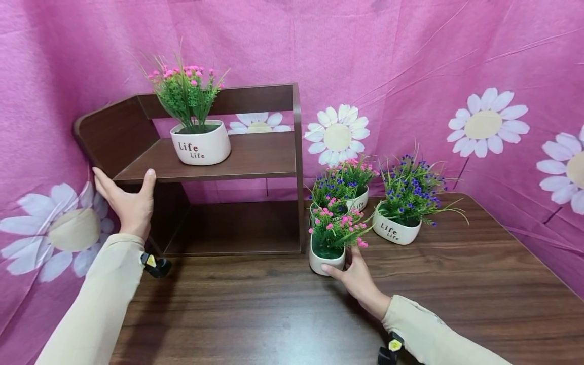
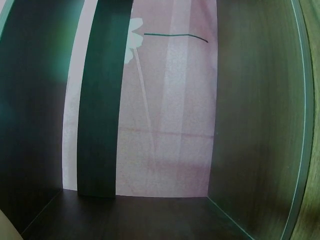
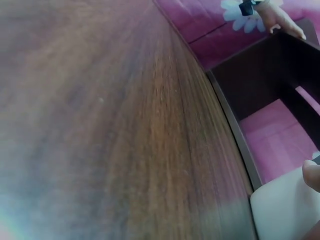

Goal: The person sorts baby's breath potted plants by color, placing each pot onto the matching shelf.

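A dark brown two-tier shelf (image 1: 237,157) stands on the wooden table. My left hand (image 1: 130,205) grips its left side panel, the thumb at the middle board's front edge and the fingers on the outside. The left wrist view looks into the lower compartment (image 2: 165,212). With thumb and fingers, my right hand (image 1: 360,281) holds a white oval flowerpot (image 1: 326,261) of pink flowers beside the shelf's right side. That pot (image 3: 282,210) shows partly in the right wrist view. On the middle board sits another white pot (image 1: 201,144) of pink flowers, lettered "Life".
Behind the held pot are blue flowers (image 1: 326,187), their pot mostly hidden, and a pink-flowered pot (image 1: 359,200). Farther right stands a blue-flowered pot (image 1: 397,228). A pink cloth with daisies (image 1: 388,61) hangs behind the wooden table (image 1: 255,314).
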Demonstrator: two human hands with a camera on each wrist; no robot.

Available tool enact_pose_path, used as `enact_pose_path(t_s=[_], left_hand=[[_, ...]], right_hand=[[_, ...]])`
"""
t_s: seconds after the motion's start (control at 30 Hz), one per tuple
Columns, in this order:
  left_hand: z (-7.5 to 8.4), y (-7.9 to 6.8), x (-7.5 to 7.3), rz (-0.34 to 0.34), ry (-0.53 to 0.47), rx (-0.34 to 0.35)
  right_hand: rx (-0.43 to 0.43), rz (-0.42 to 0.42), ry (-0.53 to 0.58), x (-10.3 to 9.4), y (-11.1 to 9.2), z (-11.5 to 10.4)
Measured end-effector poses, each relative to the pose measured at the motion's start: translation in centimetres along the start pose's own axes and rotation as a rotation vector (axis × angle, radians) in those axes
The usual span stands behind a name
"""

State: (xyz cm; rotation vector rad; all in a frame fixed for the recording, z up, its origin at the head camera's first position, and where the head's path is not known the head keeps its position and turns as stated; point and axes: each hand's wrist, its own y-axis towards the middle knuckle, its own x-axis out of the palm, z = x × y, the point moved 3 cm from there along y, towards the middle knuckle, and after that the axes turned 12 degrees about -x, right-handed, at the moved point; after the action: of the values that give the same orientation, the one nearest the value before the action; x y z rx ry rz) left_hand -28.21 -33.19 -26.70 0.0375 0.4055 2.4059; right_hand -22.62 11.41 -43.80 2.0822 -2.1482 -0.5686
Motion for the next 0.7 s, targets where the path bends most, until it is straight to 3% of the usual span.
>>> enact_pose_path(t_s=[0.13,0.23,0.53,0.7], left_hand=[[0.0,0.1,0.0,0.001,0.004,0.003],[0.0,0.1,0.0,-0.001,0.007,0.002],[0.1,0.1,-0.1,-0.004,0.01,0.001],[0.0,-0.1,-0.1,-0.012,0.009,0.001]], right_hand=[[0.026,0.015,-0.123,0.4,0.4,0.5],[0.03,0.017,-0.151,0.6,0.6,0.6],[-0.003,-0.027,-0.084,0.4,1.2,0.9],[-0.008,-0.129,-0.051,-1.0,1.0,1.3]])
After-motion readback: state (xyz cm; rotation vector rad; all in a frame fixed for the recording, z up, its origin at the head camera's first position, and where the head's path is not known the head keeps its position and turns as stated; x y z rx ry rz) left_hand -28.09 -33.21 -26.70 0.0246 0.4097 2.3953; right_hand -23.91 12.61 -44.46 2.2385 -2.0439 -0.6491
